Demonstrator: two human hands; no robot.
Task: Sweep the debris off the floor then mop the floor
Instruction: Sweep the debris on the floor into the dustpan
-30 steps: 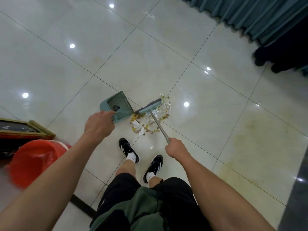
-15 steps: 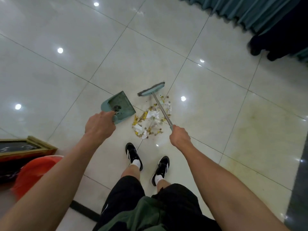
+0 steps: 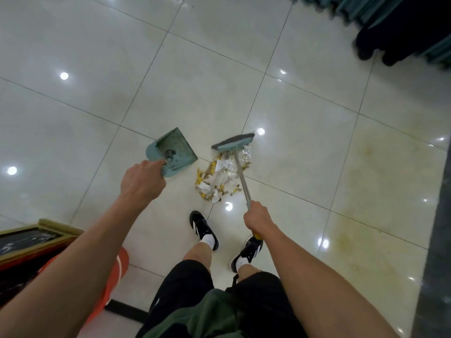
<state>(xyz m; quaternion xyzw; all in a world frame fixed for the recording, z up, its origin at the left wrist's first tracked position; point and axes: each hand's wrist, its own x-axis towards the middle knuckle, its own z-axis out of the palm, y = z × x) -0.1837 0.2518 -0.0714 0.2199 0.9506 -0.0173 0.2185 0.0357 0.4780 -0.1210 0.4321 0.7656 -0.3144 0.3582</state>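
head view: a light dustpan (image 3: 172,152) is being gripped by the left hand (image 3: 142,182), a stiff broom (image 3: 240,167) by the right hand (image 3: 257,217); loose, scattering debris (image 3: 219,176) is lying between.

Teal broom (image 3: 233,143) beyond debris (image 3: 220,178), seemingly beside dustpan (image 3: 173,148).

I see a glossy pale tiled floor (image 3: 305,123) reflecting ceiling lights, teal curtains (image 3: 353,11) far right, and a gilt frame (image 3: 46,231) near left beside an orange bucket (image 3: 114,276).
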